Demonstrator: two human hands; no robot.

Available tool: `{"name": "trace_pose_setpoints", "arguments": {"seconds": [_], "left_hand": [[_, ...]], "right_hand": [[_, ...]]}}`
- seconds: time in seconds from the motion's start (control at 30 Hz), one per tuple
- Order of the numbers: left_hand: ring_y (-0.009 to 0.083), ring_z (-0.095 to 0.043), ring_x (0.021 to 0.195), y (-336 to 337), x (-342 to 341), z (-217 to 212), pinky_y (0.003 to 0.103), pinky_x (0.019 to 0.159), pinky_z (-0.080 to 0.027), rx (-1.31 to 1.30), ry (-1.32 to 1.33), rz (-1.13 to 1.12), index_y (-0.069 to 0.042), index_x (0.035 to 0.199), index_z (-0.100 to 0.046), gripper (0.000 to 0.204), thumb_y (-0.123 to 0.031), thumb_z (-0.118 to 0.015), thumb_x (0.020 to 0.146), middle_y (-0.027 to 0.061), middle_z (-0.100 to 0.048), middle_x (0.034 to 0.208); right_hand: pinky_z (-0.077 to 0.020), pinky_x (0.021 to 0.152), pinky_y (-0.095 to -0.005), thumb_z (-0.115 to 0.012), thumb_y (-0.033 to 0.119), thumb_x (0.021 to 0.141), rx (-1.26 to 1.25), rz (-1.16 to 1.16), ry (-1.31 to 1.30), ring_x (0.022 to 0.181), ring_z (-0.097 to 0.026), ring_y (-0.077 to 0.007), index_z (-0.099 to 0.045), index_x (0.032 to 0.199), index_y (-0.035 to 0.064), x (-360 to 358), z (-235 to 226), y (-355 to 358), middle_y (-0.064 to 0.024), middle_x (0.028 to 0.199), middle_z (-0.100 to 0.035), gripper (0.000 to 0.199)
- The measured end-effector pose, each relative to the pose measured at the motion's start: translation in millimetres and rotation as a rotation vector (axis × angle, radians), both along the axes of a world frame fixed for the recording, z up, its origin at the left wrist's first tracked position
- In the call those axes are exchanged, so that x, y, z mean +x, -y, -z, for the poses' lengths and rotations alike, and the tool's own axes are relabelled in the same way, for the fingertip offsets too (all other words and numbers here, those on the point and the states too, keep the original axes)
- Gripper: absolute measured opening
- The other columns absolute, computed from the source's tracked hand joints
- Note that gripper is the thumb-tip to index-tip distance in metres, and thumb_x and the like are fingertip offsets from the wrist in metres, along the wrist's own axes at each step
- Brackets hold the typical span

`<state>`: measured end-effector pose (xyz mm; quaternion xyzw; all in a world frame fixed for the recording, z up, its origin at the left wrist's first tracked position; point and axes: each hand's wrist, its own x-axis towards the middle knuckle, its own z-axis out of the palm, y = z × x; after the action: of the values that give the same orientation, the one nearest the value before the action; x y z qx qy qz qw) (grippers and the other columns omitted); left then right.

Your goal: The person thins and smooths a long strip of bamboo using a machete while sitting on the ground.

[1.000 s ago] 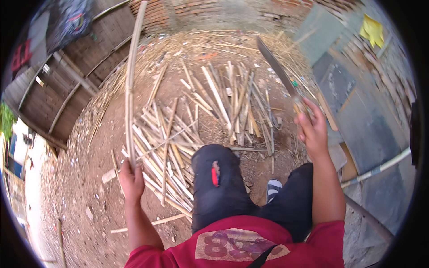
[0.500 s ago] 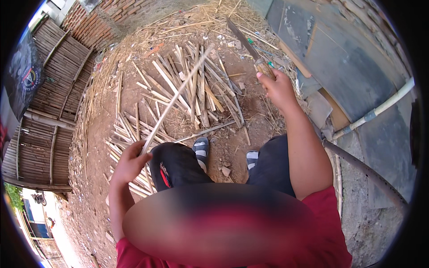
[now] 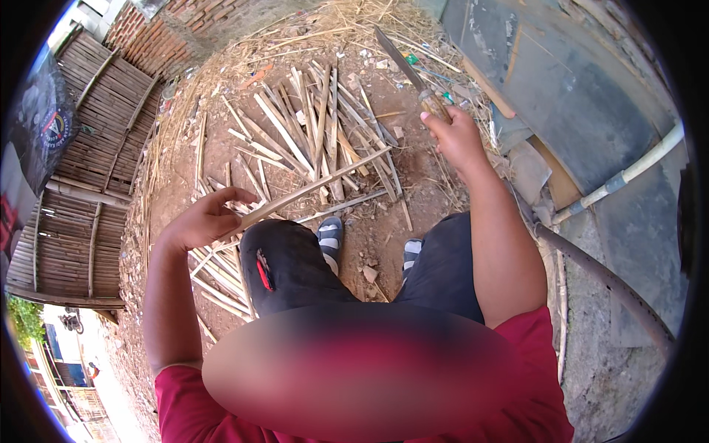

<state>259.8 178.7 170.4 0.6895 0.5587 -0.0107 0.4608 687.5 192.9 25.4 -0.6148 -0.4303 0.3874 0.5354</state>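
My right hand (image 3: 450,136) grips the wooden handle of a long knife (image 3: 402,63), its blade pointing up and away to the left. My left hand (image 3: 210,218) is over the near-left sticks, with a gap between its forefinger and thumb. A pale split wooden stick (image 3: 325,181) slants from beside that thumb, past my left knee, towards the middle pile. Whether its near end still touches the hand is hard to see. Behind it lies a loose heap of split sticks (image 3: 321,125). More sticks (image 3: 221,277) are partly hidden by my left arm and knee.
My sandalled feet (image 3: 331,236) stand on bare dirt. Dry straw (image 3: 347,29) and litter cover the far ground. Dark sheets (image 3: 591,133) and a pipe (image 3: 628,173) are on the right; a bamboo wall (image 3: 107,111) is on the left.
My left hand has shifted left and its fingers have loosened. The stick has dropped from pointing upward to a flatter slant. The knife hand has barely moved.
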Motion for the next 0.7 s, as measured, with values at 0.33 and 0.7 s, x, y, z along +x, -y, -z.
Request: {"name": "trace_pose_setpoints", "arguments": {"seconds": [0.33,0.7], "left_hand": [[0.0179,-0.064,0.101,30.2,18.0,37.7,0.028,0.08,-0.056,0.327,0.667,-0.247,0.0,0.113,-0.066,0.035,-0.004,-0.079,0.081,0.0147,-0.059,0.131],[0.0145,-0.064,0.093,-87.0,104.8,43.6,0.031,0.083,-0.05,0.904,0.957,-0.367,-0.002,0.11,-0.068,0.021,-0.02,-0.066,0.098,0.0092,-0.07,0.104]], "right_hand": [[-0.0424,0.058,-0.0329,-0.07,0.031,0.089,-0.026,-0.02,0.011,0.059,-0.053,-0.0132,-0.067,0.095,0.0014,-8.6,2.4,-9.4,-0.0029,0.068,-0.057,0.03],[-0.0439,0.053,-0.0243,-0.068,0.034,0.094,0.019,-0.134,-0.17,0.06,-0.051,-0.0075,-0.063,0.11,0.0023,-36.0,-2.9,-9.8,0.0013,0.074,-0.055,0.035]]}}
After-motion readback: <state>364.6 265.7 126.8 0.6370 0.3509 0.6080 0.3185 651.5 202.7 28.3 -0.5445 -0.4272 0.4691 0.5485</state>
